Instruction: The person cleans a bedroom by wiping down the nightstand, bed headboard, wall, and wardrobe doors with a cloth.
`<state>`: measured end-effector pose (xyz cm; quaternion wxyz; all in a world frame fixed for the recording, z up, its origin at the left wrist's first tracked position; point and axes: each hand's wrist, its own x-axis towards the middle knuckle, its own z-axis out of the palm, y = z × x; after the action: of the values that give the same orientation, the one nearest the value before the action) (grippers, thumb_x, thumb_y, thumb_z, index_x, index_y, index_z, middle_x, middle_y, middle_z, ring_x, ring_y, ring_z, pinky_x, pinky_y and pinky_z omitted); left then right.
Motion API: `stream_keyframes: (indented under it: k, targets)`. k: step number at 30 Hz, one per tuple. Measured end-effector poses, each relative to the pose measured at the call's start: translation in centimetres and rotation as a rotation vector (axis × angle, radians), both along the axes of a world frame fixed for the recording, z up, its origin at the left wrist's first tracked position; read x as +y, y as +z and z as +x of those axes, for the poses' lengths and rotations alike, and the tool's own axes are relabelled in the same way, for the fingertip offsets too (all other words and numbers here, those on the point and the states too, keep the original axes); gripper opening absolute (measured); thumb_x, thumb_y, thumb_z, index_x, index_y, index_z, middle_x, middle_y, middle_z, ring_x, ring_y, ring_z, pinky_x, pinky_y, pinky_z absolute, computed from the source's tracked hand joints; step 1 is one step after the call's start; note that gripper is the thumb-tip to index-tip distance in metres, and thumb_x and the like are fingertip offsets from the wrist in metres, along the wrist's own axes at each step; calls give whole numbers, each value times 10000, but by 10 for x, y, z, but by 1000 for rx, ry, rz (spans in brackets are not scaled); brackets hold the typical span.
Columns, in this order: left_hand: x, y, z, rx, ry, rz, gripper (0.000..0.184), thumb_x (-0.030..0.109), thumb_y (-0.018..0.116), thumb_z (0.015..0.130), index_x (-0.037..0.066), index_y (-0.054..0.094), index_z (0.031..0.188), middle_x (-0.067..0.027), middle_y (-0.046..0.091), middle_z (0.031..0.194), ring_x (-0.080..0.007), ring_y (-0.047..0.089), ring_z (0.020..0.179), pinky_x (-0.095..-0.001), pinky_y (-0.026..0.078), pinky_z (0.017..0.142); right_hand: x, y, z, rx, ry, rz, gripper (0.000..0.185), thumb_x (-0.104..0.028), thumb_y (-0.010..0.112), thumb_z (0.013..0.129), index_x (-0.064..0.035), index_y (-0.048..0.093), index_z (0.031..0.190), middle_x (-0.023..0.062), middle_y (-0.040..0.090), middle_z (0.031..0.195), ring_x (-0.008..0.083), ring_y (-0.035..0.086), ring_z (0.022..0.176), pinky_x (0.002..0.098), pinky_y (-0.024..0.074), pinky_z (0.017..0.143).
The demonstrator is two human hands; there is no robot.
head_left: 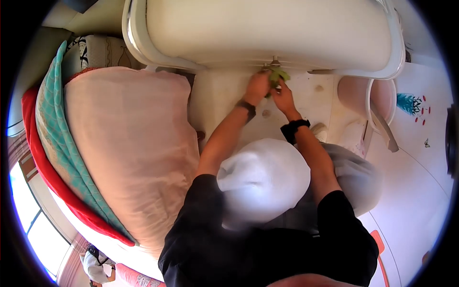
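Both my hands are together in front of a cream panel [267,33], low down by its bottom edge. My left hand [258,87] is closed around something mostly hidden by its fingers. My right hand [283,98] pinches green leaves [280,74], which stick up between the two hands. A small metal fitting [275,60] on the panel's lower edge is just beyond the leaves. Whether the leaves touch it, I cannot tell. Dark bands circle both wrists. A rounded white cloth shape [265,179] bulges between my forearms.
At left lies a bed with a peach sheet [129,143], with teal and red covers [67,138] folded along its side. A pale pink bin [354,93] stands right of my hands. An orange-handled item [379,244] lies lower right. A plant decal [409,103] marks the white surface.
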<state>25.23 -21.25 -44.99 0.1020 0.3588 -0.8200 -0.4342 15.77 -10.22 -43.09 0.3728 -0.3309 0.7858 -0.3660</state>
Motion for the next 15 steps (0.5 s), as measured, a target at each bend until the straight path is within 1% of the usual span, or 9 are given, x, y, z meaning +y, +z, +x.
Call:
stream_keyframes:
  k: [1, 2, 5, 8, 11, 12, 13, 14, 15]
  targets:
    - [4, 10, -17, -7, -65, 12, 366, 98, 680, 783, 47, 604, 1137, -205, 675, 991, -415, 641, 893, -463, 533, 785, 10, 7, -9, -7, -76, 6, 523, -148, 614, 882, 33, 476, 1353, 230, 613, 1233, 307, 644, 1083, 382, 544, 858]
    - [10, 22, -30, 47, -79, 24, 372, 98, 673, 787, 53, 603, 1149, -208, 670, 1006, -419, 637, 902, -465, 533, 788, 20, 14, -16, -15, -155, 10, 496, -144, 612, 886, 32, 495, 1335, 233, 611, 1229, 312, 638, 1089, 389, 548, 849]
    - [33, 65, -55, 198, -125, 55, 401, 85, 656, 794, 77, 597, 1191, -208, 655, 1053, -424, 628, 924, -467, 534, 791, 42, 33, -24, 81, -401, -137, 470, -115, 614, 891, 35, 508, 1323, 223, 604, 1213, 274, 641, 1041, 389, 562, 783]
    - [50, 129, -68, 377, -199, 79, 432, 45, 645, 794, 96, 588, 1219, -184, 647, 1068, -410, 630, 922, -454, 539, 774, 59, 59, -30, 310, -607, -436, 463, -93, 634, 883, 35, 518, 1313, 204, 577, 1238, 273, 621, 1025, 408, 543, 817]
    - [40, 202, -73, 508, -268, 82, 451, 7, 645, 786, 105, 587, 1222, -157, 645, 1062, -396, 634, 913, -437, 542, 758, 49, 92, -43, 406, -668, -757, 479, -92, 651, 872, 28, 518, 1316, 191, 555, 1267, 285, 590, 1085, 400, 506, 884]
    - [31, 226, -72, 541, -286, 78, 458, -6, 647, 781, 107, 588, 1221, -147, 645, 1060, -391, 636, 910, -432, 543, 753, 42, 112, -49, 520, -602, -786, 478, -89, 655, 863, 35, 525, 1306, 191, 558, 1255, 297, 580, 1098, 408, 492, 905]
    - [23, 244, -70, 603, -298, 10, 492, -35, 647, 776, 97, 578, 1245, -155, 643, 1070, -378, 646, 912, -417, 541, 754, 34, 139, -57, 635, -535, -812, 476, -86, 659, 855, 42, 531, 1295, 190, 562, 1242, 308, 570, 1110, 416, 478, 926]
    - [15, 266, -65, 631, -293, 17, 497, -41, 645, 781, 88, 574, 1255, -159, 642, 1091, -372, 649, 931, -410, 542, 774, 27, 170, -64, 750, -467, -832, 475, -83, 662, 847, 49, 538, 1285, 190, 566, 1229, 319, 560, 1123, 424, 464, 946]
    - [9, 289, -58, 660, -285, 25, 501, -47, 642, 785, 79, 570, 1265, -163, 641, 1111, -367, 652, 949, -403, 543, 794, 22, 211, -69, 793, -355, -815, 481, -83, 670, 833, 37, 549, 1282, 193, 565, 1225, 336, 556, 1118, 425, 460, 948]
